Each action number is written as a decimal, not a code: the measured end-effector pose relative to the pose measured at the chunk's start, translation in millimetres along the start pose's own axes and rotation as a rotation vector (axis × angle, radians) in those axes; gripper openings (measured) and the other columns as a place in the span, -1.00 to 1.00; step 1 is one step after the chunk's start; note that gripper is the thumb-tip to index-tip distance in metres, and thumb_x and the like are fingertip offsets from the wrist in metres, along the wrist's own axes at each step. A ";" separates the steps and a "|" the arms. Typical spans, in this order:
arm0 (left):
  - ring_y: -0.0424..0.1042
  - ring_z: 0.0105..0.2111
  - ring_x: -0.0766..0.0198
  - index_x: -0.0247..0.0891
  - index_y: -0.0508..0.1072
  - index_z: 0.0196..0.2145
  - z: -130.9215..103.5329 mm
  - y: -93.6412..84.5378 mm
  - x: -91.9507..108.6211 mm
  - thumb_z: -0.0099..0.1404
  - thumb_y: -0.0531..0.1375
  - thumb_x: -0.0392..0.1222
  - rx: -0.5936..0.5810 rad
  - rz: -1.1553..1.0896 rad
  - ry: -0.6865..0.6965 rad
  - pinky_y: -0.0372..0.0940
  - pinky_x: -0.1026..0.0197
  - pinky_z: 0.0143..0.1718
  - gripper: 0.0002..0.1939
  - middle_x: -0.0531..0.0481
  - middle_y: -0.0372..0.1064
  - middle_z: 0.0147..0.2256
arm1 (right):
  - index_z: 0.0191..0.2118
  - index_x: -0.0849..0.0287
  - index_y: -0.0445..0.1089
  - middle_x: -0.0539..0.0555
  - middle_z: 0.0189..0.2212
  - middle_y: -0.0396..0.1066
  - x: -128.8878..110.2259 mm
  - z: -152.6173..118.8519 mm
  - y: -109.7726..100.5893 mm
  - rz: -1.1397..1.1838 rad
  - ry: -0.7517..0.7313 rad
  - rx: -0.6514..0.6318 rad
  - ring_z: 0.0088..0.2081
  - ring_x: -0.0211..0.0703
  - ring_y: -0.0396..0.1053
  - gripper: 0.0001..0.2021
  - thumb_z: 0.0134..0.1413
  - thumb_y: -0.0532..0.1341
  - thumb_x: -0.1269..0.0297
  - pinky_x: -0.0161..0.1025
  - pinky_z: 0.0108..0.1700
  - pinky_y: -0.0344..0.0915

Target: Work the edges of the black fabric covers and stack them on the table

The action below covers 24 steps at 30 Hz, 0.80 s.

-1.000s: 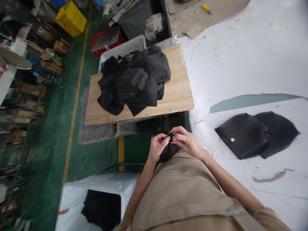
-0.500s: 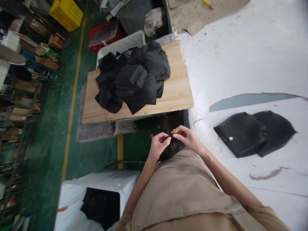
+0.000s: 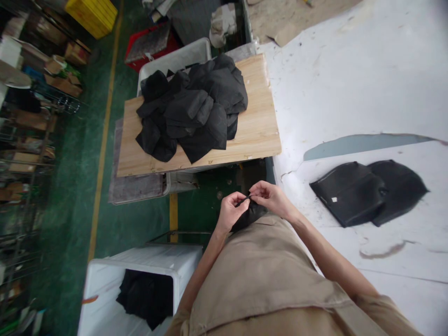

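A black fabric piece hangs in front of the beige apron, its upper edge pinched between both hands. My left hand grips that edge with thumb and fingers. Close beside it, my right hand pinches the same edge, fingertips nearly touching those of the left. Two black pieces lie overlapping on the white table at the right, one with a small white mark. A heap of black fabric rests on the wooden board ahead.
The wooden board adjoins the white table. At lower left a white bin holds black fabric. A red bin, a yellow crate and cluttered shelves stand farther off over the green floor.
The view has shifted slightly. Both hands keep their pinch on the black piece, and a little more of its edge shows between the fingertips.
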<state>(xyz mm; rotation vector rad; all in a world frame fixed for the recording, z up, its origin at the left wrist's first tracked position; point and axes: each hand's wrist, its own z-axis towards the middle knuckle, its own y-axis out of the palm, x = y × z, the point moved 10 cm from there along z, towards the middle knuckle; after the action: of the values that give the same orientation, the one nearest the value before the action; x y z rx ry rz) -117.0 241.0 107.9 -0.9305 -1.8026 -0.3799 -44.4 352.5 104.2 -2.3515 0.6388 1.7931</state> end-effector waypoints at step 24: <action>0.24 -0.57 0.41 -0.28 0.43 -0.49 -7.4 3.5 10.8 0.10 0.24 -0.22 0.110 0.124 0.100 0.12 0.35 -0.54 -0.91 0.09 0.34 -0.56 | -0.15 0.16 0.39 -0.02 -0.39 0.40 -5.9 -3.2 2.1 -0.163 -0.082 -0.004 -0.34 -0.21 0.38 -0.74 -0.05 0.24 0.38 -0.25 -0.25 0.34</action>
<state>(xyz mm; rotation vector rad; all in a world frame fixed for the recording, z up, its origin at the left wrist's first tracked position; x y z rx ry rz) -111.5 243.1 120.1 -0.9246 -1.6492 -0.2429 -43.6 351.0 111.1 -2.2459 0.4199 1.8091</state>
